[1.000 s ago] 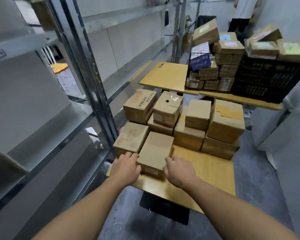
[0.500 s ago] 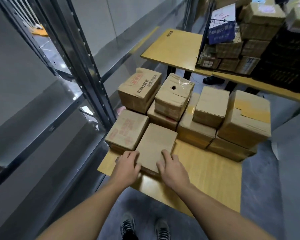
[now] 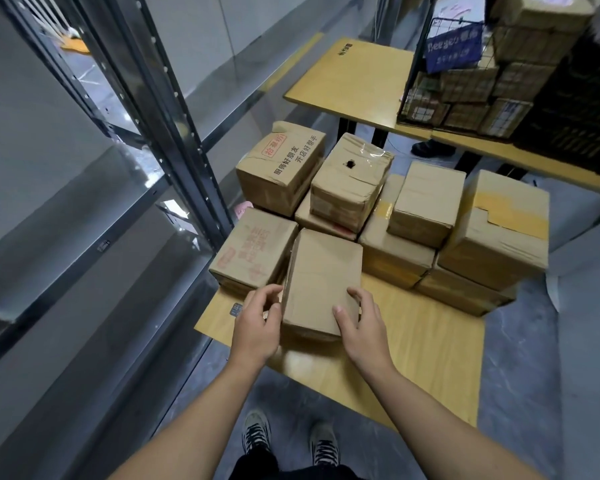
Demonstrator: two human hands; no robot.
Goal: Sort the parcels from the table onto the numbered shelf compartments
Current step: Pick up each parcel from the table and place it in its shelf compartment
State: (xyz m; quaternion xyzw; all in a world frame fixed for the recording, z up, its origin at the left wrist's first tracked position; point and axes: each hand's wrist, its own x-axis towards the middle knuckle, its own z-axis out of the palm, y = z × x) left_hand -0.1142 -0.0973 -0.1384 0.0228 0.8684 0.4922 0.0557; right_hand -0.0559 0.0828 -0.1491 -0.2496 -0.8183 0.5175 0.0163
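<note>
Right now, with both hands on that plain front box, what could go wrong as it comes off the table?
1. The plain box sits tight against the red-printed box; the left hand has little room there, so its grip may be shallow and slip.
2. The right hand holds only the near corner, so the box could tilt.
3. The stacked boxes behind stand close; a swing could nudge them.

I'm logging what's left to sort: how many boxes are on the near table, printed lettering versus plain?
Printed boxes: 2
Plain boxes: 7, including the held box
Total: 9
</note>
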